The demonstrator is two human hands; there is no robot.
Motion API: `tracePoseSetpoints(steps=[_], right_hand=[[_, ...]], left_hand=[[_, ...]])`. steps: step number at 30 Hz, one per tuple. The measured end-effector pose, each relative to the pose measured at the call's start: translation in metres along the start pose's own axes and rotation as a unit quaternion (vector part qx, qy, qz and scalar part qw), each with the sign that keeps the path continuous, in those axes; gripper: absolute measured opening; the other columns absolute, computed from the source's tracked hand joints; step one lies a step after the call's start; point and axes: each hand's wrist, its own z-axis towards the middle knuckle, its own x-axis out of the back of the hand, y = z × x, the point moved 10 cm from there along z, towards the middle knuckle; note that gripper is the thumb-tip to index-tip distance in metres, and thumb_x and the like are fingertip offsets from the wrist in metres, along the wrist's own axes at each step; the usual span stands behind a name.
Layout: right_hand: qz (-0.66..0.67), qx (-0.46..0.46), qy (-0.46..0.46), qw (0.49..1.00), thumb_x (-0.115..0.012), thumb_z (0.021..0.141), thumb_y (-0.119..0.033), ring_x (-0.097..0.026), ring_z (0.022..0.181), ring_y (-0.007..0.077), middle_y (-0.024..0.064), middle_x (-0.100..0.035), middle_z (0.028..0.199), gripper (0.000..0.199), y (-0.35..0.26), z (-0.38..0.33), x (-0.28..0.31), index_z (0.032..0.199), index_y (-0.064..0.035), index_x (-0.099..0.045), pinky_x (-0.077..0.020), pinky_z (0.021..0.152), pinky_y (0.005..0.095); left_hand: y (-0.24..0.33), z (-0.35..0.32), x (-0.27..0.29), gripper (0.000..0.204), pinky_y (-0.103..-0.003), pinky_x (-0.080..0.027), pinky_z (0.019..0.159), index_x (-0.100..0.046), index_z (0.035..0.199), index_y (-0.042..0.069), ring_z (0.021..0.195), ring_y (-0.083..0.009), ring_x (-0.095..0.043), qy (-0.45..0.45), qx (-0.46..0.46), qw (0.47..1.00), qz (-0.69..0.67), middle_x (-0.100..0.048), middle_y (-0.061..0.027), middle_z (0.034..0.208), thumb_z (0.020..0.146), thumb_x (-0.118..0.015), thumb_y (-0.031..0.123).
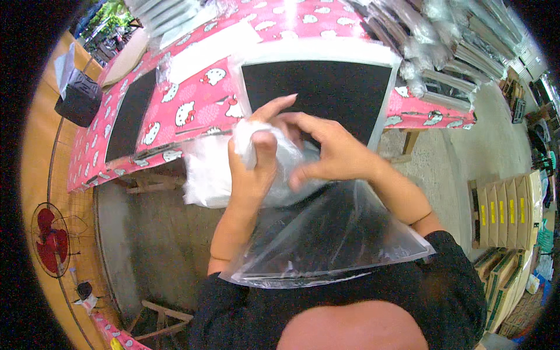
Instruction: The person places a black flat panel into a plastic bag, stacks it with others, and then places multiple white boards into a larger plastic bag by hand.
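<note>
A clear plastic bag [338,233] spreads below my hands, its wide end lying across my black-sleeved lap. The bag's other end is bunched up in my left hand [251,160], between thumb and fingers. Close beside it on the right, my right hand [335,149] is curved with thumb and fingers apart, slightly smeared by motion; its fingertips are partly hidden behind the plastic. A whitish bundle of plastic bags [207,172] hangs at the table's front edge, just left of my left hand. Beyond my hands lies a black sheet [321,81] with a pale border.
The table [186,111] wears a pink patterned cover. On it are another black panel [131,116] and plastic-wrapped stacks [449,52] at the far right. A red fan [52,239] stands at left. Flat cartons [504,213] lean at right.
</note>
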Motion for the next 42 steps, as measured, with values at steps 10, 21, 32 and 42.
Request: tracePoseSetpoints(steps=[10,21,32,42], right_hand=[[0.027,-0.012,0.005,1.000,-0.069,0.067,-0.031,-0.057,0.081,0.0213,0.0120,-0.060,0.090,0.052,0.039,-0.010,0.002,0.108,-0.0043,-0.052,-0.0437,0.073,0.0316],[-0.015,-0.074,0.256,0.964,-0.063,0.075,-0.016,-0.054,0.063,0.0090,0.0042,-0.060,0.066,0.016,0.043,-0.030,0.084,0.077,0.0000,-0.062,-0.0420,0.057,0.0238],[-0.080,0.034,0.372,0.924,-0.062,0.072,-0.007,-0.054,0.061,0.0121,0.0043,-0.058,0.066,0.011,0.030,-0.042,0.105,0.081,-0.0039,-0.065,-0.0426,0.059,0.0236],[-0.111,0.031,0.414,0.903,-0.060,0.073,-0.006,-0.058,0.065,0.0156,0.0091,-0.061,0.073,0.006,0.022,-0.048,0.106,0.075,-0.0010,-0.062,-0.0454,0.061,0.0242]], left_hand=[[-0.027,-0.002,0.008,0.074,-0.023,-0.038,0.071,-0.060,0.083,-0.003,0.074,-0.0133,-0.050,0.069,0.072,0.991,-0.093,-0.060,-0.0093,0.079,0.075,-0.034,0.066],[-0.065,-0.022,0.011,0.043,-0.029,-0.043,0.077,-0.050,0.105,-0.001,0.087,-0.0165,-0.053,0.070,0.212,0.930,-0.290,-0.057,-0.0091,0.097,0.070,-0.070,0.013],[-0.067,-0.018,-0.015,0.029,-0.019,-0.041,0.053,-0.049,0.104,0.004,0.072,-0.0082,-0.052,0.056,0.196,0.925,-0.321,-0.054,-0.0016,0.083,0.077,-0.061,0.009],[-0.076,-0.025,-0.021,0.022,-0.027,-0.044,0.038,-0.047,0.088,0.007,0.053,-0.0148,-0.054,0.026,0.210,0.836,-0.506,-0.053,-0.0084,0.073,0.083,-0.053,0.027]])
